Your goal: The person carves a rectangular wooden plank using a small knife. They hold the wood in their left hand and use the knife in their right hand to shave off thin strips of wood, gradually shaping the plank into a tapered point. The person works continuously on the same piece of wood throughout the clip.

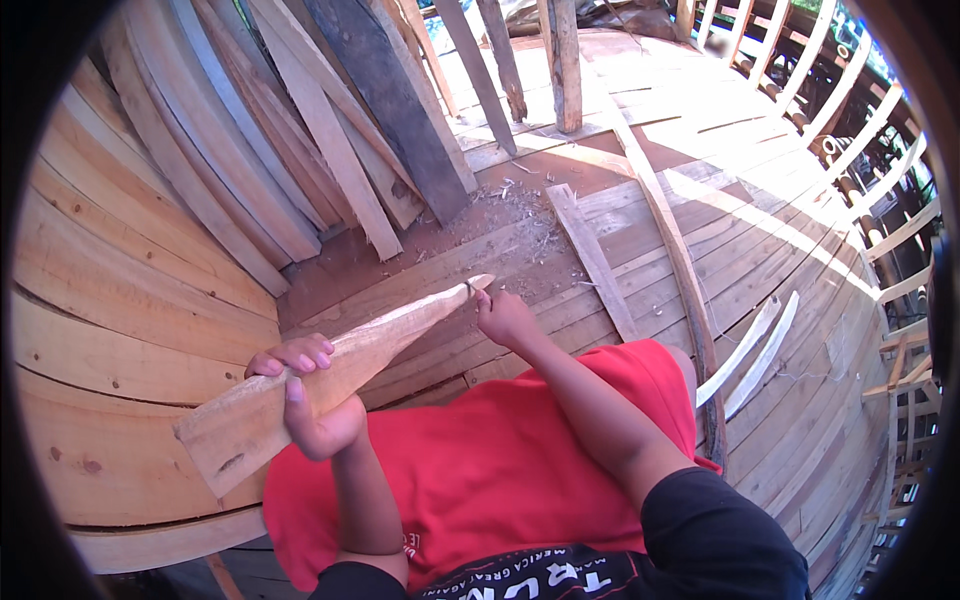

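A long, pale wooden piece (400, 340) lies slantwise above my lap, broad and squared at its left end and tapering to a point at its right end. My left hand (327, 428) grips the broad part, thumb on the near face and fingers over the upper edge. Close to the tapered tip, my right hand (505, 320) is closed, its index finger and thumb by a small dark thing (470, 289) that crosses the wood there. Its kind is too small to tell.
Leaning planks (330, 150) and a dark post (400, 110) stand at the far left. Curved hull boards (130, 380) rise on my left. Wood shavings (540, 240) litter the floor ahead. A long beam (665, 220) and two curved pale strips (765, 350) lie to the right.
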Demonstrator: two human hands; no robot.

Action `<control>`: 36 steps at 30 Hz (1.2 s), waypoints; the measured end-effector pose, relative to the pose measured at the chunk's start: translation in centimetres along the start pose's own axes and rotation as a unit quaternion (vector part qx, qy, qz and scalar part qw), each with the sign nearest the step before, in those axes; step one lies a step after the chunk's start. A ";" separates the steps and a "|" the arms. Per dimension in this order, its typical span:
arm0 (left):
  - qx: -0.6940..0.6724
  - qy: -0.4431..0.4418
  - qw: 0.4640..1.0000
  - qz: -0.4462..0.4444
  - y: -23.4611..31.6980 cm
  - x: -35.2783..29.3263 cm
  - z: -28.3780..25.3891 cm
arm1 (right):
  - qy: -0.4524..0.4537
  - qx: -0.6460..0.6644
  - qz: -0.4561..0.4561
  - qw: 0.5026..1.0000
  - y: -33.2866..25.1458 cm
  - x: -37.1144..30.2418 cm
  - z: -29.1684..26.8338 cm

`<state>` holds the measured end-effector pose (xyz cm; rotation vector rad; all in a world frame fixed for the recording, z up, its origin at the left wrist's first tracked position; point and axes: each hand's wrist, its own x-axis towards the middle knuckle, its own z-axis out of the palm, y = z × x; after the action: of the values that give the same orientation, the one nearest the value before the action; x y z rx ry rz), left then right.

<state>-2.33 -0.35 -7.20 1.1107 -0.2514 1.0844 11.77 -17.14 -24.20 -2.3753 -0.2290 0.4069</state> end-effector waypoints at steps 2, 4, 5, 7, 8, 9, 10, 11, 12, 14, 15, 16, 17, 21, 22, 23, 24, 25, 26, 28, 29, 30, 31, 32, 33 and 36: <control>-0.009 -0.007 1.000 0.002 -0.1 0.4 -0.8 | 0.000 -0.015 0.007 1.000 -1.2 0.0 -0.5; 0.005 -0.011 1.000 0.000 0.3 0.5 -1.7 | -0.012 -0.003 -0.021 1.000 -4.4 -1.7 -2.1; 0.010 -0.009 1.000 -0.003 0.4 0.4 -1.9 | -0.012 0.028 -0.055 0.998 -5.1 -2.2 -2.4; 0.013 -0.002 1.000 -0.001 0.5 0.4 -1.8 | -0.014 0.087 -0.121 0.989 -5.7 -2.9 -2.4; 0.004 0.000 1.000 -0.007 0.3 0.2 -1.2 | 0.003 0.083 -0.073 0.994 -3.6 -2.2 -1.1; -0.003 -0.004 1.000 -0.011 0.1 0.0 -0.3 | 0.024 0.079 -0.025 0.996 -0.2 -0.3 1.2; 0.001 -0.006 1.000 -0.008 0.1 0.3 -0.3 | 0.038 0.079 0.015 0.996 0.0 0.3 1.7; 0.003 -0.008 1.000 -0.006 0.0 0.4 -0.2 | 0.027 0.065 0.009 0.997 0.7 0.8 1.8; 0.001 -0.007 1.000 -0.007 0.0 0.4 -0.2 | 0.017 0.051 0.003 0.999 1.5 1.2 1.6; 0.013 -0.007 1.000 -0.004 0.3 0.6 -1.5 | 0.003 0.068 -0.038 0.997 -1.1 0.8 0.7; 0.019 -0.004 1.000 -0.001 0.6 0.6 -2.1 | -0.002 0.094 -0.069 0.993 -4.0 -0.9 -1.0; 0.014 -0.004 1.000 -0.003 0.6 0.3 -1.8 | 0.002 0.116 -0.091 0.989 -5.1 -1.9 -2.3; 0.009 -0.003 1.000 -0.006 0.6 0.1 -1.6 | -0.003 0.109 -0.091 0.990 -4.7 -1.7 -1.8; 0.001 -0.017 1.000 -0.007 0.0 0.1 0.3 | 0.035 0.061 -0.048 0.996 2.2 1.4 2.3; -0.002 -0.018 1.000 -0.007 0.0 0.2 0.4 | 0.056 0.050 -0.031 0.997 3.3 2.1 2.9; 0.006 -0.015 1.000 -0.004 0.1 0.4 -0.3 | 0.036 0.055 -0.041 0.997 1.4 1.7 2.4; 0.011 -0.018 1.000 -0.001 0.4 0.5 -1.4 | 0.009 0.059 -0.054 0.997 -2.1 0.3 0.8; 0.009 -0.022 1.000 -0.002 0.6 0.5 -2.0 | -0.012 0.061 -0.061 0.996 -4.3 -0.9 -0.8; 0.003 -0.028 1.000 -0.004 0.7 0.4 -2.1 | -0.015 0.094 -0.097 0.991 -5.2 -1.6 -1.6; 0.007 -0.021 1.000 0.007 0.5 0.3 -1.9 | -0.024 0.155 -0.160 0.975 -5.5 -2.4 -2.0; -0.001 -0.021 1.000 0.009 0.3 0.2 -1.2 | 0.006 0.130 -0.097 0.987 -3.1 -1.3 -0.3; -0.010 -0.024 1.000 0.001 0.0 0.0 -0.1 | 0.047 0.103 -0.029 0.993 1.2 0.9 2.4; -0.003 -0.022 1.000 0.000 0.0 0.2 0.0 | 0.073 0.081 0.028 0.994 1.1 1.5 3.0; 0.002 -0.021 1.000 -0.001 0.0 0.3 0.1 | 0.062 0.061 0.036 0.996 1.8 1.8 2.9; -0.006 -0.029 1.000 -0.005 -0.1 0.2 0.1 | 0.051 0.041 0.044 0.997 2.8 2.1 2.4; 0.012 -0.029 1.000 0.002 0.9 0.6 -2.4 | -0.018 0.114 -0.056 0.992 -4.3 -0.6 -1.0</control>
<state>-3.55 1.97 -7.46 1.1642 -0.2876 1.0624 11.30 -14.80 -20.45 -2.1216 -0.3131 0.3995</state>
